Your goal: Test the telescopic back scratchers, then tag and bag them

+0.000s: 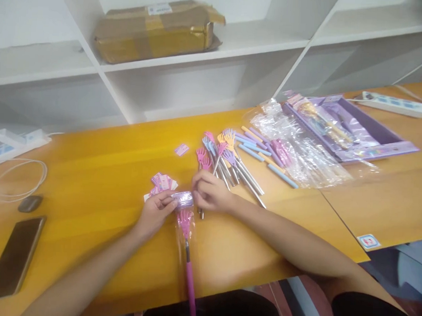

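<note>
A pink back scratcher (190, 284) with a hand-shaped head lies inside a clear plastic bag (180, 250), its handle reaching over the table's front edge. At the bag's top, a shiny purple header card (184, 199) shows through the plastic. My left hand (157, 212) pinches the left end of this top. Curled at the right end of it, my right hand (211, 191) has its fingers closed on the bag's edge; its fingertips are partly hidden. Several back scratchers (228, 154) in pink, blue, orange and purple lie behind my right hand. Small printed cards (163, 182) are piled behind my left hand.
Coloured handle tubes (282, 175) and loose clear bags (296, 148) lie at the right, beside a purple box (371, 124). A phone (13, 258), black mouse (30, 203) and power strip (17, 145) are at the left. Above, a carton (157, 35) rests on a shelf.
</note>
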Motion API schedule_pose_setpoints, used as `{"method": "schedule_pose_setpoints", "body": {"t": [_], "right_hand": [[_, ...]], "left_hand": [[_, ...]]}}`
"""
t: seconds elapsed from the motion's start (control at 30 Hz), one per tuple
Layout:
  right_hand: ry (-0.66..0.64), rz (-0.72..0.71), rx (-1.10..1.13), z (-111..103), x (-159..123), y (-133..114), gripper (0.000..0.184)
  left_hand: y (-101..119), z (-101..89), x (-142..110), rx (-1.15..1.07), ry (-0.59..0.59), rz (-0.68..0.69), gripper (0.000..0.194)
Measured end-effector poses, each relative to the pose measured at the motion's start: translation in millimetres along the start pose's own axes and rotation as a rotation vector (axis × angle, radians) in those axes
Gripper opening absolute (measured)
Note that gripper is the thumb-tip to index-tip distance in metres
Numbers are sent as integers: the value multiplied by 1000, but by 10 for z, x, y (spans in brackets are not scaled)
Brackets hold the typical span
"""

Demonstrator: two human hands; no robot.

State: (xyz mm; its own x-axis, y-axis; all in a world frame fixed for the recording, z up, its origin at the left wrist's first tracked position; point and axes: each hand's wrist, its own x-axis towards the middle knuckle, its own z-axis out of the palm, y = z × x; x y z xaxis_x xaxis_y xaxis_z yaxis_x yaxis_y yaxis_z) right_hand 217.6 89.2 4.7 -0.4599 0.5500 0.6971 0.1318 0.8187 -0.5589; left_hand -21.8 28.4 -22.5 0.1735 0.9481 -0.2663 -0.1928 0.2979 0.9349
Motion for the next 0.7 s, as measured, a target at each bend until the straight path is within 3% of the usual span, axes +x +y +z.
{"method": "schedule_pose_setpoints", "body": {"t": [0.1,0.2,0.37,0.43,0.53,0.7], "right_hand": [[30,327,19,-98,25,-306,20],[-137,598,124,-105,-145,-796,5],[-316,1004,95,86,-532,-1441,63],[-315,1079,227,184,-578,-1523,66],[-333,1097,396,284,-548,-1519,55],[-424,1053,443,155,-510,-1470,14]], "left_hand": [[-29,-49,37,1,73,17,46],[-41,-74,64,-11,82,10,52],[4,-53,21,49,101,19,54],[24,-42,3,54,102,4,51],[28,-41,-6,31,87,-34,47],[67,-35,15,-94,54,-38,45]]}}
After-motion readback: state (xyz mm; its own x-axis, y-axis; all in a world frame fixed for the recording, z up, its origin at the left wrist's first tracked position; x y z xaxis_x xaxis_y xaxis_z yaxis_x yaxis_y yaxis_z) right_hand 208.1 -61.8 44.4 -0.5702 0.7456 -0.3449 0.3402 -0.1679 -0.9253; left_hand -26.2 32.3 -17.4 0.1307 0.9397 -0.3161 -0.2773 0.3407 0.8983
